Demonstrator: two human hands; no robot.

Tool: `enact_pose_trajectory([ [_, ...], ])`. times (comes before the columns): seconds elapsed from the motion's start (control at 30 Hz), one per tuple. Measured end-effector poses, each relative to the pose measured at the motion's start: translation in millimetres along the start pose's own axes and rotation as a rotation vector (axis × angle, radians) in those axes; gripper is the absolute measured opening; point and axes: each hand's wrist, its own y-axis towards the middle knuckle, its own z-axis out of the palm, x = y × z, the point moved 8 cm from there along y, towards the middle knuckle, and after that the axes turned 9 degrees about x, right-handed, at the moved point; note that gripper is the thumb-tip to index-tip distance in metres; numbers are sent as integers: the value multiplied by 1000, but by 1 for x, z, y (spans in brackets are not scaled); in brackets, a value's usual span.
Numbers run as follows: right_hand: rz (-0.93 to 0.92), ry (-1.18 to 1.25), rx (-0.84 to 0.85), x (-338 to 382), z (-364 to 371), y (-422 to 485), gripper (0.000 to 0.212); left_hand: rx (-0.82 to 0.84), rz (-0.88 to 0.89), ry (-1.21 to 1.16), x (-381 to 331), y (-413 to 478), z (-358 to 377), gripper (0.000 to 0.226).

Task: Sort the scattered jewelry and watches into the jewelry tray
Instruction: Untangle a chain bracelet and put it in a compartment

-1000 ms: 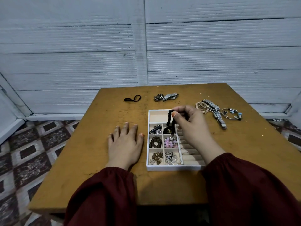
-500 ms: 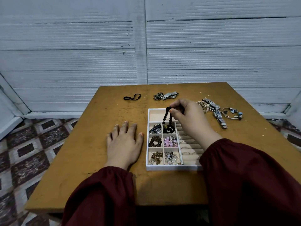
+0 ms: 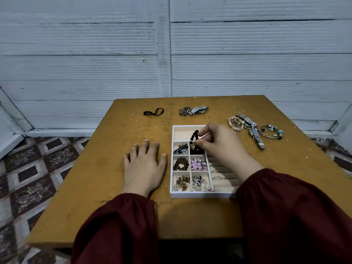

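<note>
My right hand (image 3: 221, 143) pinches the black bead bracelet (image 3: 194, 137) between thumb and fingers; the strand hangs near vertical, lower end in the tray (image 3: 200, 195)'s upper right small compartment. My left hand (image 3: 143, 166) rests flat on the counter (image 3: 114, 187), fingers straight.

The left hand (image 3: 143, 166) lay flat, palm down, fingers straight and slightly spread. The right hand (image 3: 219, 142) pinched a black bead bracelet (image 3: 194, 135) between thumb and curled fingers.
</note>
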Motion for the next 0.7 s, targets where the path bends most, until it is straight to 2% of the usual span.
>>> enact_pose_trajectory([
  [0.2, -1, -121, 1, 5, 5, -3, 16, -6, 1, 2, -1, 0, 0, 55],
  [0.33, -30, -249, 54, 14, 9, -3, 2, -8, 1, 3, 0, 0, 0, 55],
  [0.5, -37, -313, 98, 18, 12, -2, 25, -14, 3, 2, 0, 1, -1, 55],
  [0.6, -17, -274, 98, 14, 8, 2, 25, -16, 2, -1, 0, 1, -1, 55],
  [0.7, -34, -223, 15, 15, -4, 5, 25, -24, 8, -9, 0, 0, -1, 54],
])
